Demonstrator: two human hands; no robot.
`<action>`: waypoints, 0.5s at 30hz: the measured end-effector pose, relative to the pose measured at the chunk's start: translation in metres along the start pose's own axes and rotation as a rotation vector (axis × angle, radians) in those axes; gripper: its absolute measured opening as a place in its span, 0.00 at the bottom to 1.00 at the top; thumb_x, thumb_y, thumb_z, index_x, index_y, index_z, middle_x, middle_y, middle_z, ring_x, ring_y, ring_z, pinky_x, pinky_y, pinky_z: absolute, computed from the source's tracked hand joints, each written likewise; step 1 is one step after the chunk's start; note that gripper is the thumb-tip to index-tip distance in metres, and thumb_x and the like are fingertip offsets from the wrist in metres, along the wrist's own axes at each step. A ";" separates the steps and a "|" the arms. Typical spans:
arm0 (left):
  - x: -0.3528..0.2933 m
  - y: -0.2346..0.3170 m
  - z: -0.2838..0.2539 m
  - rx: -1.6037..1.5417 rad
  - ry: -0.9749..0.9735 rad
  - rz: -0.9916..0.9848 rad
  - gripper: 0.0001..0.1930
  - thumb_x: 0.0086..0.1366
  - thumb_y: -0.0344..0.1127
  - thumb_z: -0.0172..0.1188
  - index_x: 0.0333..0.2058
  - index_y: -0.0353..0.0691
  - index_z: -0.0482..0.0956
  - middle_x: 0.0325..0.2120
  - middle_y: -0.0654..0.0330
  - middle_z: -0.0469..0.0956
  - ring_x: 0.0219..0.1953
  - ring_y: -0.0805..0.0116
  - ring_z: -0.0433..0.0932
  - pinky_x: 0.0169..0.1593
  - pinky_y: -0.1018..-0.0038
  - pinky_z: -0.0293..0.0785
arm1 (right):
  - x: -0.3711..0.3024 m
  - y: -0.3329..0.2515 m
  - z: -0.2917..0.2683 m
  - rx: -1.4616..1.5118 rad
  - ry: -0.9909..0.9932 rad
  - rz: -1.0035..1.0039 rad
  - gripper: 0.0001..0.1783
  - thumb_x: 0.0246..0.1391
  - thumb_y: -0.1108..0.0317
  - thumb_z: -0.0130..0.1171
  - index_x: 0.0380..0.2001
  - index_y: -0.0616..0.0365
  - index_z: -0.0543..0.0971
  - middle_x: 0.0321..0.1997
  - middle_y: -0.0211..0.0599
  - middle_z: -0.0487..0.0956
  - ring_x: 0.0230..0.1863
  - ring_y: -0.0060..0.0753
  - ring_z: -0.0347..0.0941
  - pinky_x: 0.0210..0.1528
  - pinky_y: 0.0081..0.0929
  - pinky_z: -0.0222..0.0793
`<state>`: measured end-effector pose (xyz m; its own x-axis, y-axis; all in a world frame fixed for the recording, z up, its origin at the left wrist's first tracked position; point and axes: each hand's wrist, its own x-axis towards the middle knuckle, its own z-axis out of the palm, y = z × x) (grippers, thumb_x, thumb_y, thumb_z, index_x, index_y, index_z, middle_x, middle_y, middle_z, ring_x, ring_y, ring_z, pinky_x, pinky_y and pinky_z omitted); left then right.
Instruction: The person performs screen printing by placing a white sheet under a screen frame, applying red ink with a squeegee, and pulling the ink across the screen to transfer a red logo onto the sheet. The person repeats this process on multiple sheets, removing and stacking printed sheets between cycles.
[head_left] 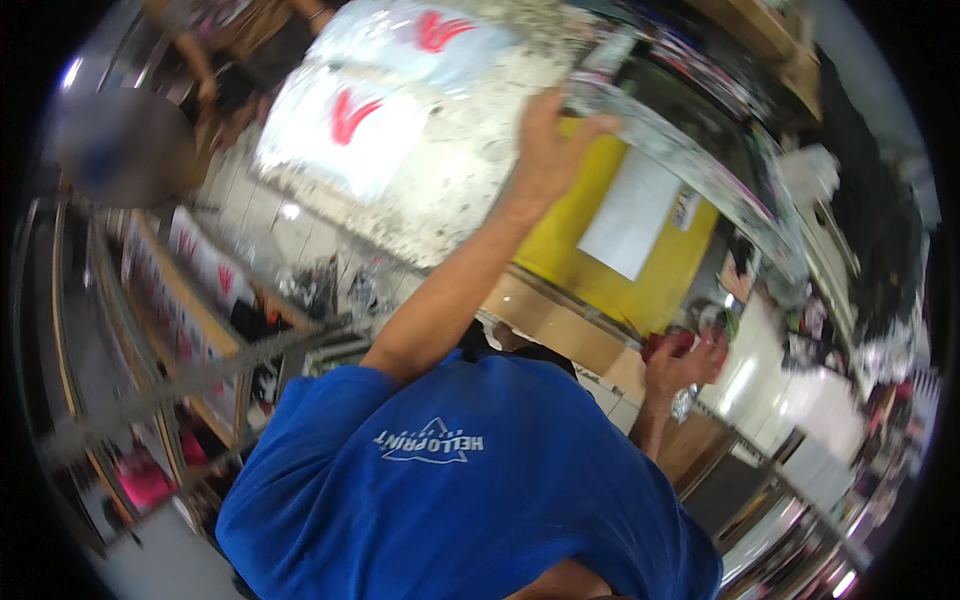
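Observation:
My left hand (548, 150) is stretched forward at the far left corner of a yellow board (560, 235), its thumb spread from the other fingers. That hand is blurred, and it overlaps the near end of a pale frame (690, 160) with a dark panel inside. A white sheet (630, 215) lies on the yellow board. At the board's near right corner is my right hand (688, 365), its fingers curled by a dark red thing (667, 343). What the fingers hold is blurred. A clear round container (712, 318) is just beyond them.
Two white pieces with red prints (345, 130) lie on the stained pale table (470, 160) at left. Racks of wood-edged boards (190, 270) stand lower left. Another person's arm (195, 60) is at upper left. Mixed items crowd a surface (745, 350) at right.

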<state>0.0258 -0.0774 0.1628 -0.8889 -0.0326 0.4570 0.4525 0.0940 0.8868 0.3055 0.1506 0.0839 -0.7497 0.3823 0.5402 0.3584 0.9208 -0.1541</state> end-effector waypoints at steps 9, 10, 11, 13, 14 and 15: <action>-0.046 0.003 -0.037 -0.178 -0.127 -0.009 0.41 0.58 0.47 0.69 0.65 0.35 0.64 0.51 0.42 0.74 0.48 0.52 0.76 0.57 0.59 0.69 | 0.187 -0.026 0.032 -0.237 0.527 -0.331 0.55 0.51 0.20 0.43 0.66 0.56 0.64 0.68 0.41 0.66 0.69 0.52 0.56 0.66 0.55 0.45; -0.061 0.016 -0.053 -0.254 -0.069 0.048 0.39 0.58 0.41 0.69 0.65 0.36 0.64 0.48 0.44 0.77 0.43 0.55 0.78 0.53 0.61 0.71 | 0.194 -0.021 0.033 -0.214 0.566 -0.420 0.57 0.49 0.18 0.43 0.65 0.58 0.65 0.67 0.39 0.67 0.68 0.49 0.56 0.65 0.56 0.45; -0.076 0.029 -0.069 -0.328 -0.016 0.109 0.37 0.58 0.35 0.69 0.65 0.37 0.64 0.46 0.46 0.79 0.39 0.58 0.79 0.49 0.62 0.73 | 0.195 -0.016 0.030 -0.274 0.450 -0.424 0.56 0.44 0.31 0.62 0.68 0.56 0.59 0.69 0.44 0.62 0.70 0.54 0.53 0.66 0.61 0.44; -0.126 0.033 -0.104 -0.123 0.291 0.235 0.32 0.55 0.33 0.70 0.59 0.35 0.72 0.35 0.53 0.81 0.36 0.58 0.79 0.41 0.62 0.74 | 0.206 -0.001 0.030 -0.265 0.386 -0.481 0.55 0.40 0.42 0.66 0.68 0.59 0.58 0.69 0.44 0.61 0.71 0.52 0.52 0.66 0.63 0.42; -0.155 0.021 -0.124 -0.059 0.415 0.168 0.26 0.56 0.31 0.69 0.54 0.35 0.76 0.34 0.54 0.81 0.34 0.59 0.79 0.40 0.64 0.73 | 0.206 -0.001 0.031 -0.358 0.348 -0.425 0.57 0.39 0.41 0.66 0.68 0.60 0.57 0.70 0.46 0.60 0.72 0.53 0.51 0.66 0.64 0.41; -0.191 0.009 -0.139 -0.002 0.534 0.101 0.19 0.57 0.30 0.68 0.48 0.35 0.80 0.32 0.56 0.81 0.33 0.61 0.79 0.38 0.66 0.73 | 0.206 -0.001 0.028 -0.458 0.316 -0.364 0.59 0.38 0.41 0.66 0.69 0.61 0.56 0.70 0.48 0.58 0.72 0.53 0.49 0.66 0.65 0.40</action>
<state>0.2092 -0.2084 0.0929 -0.6814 -0.5242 0.5107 0.5342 0.1206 0.8367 0.1346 0.2307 0.1722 -0.6936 -0.0527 0.7184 0.3652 0.8339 0.4138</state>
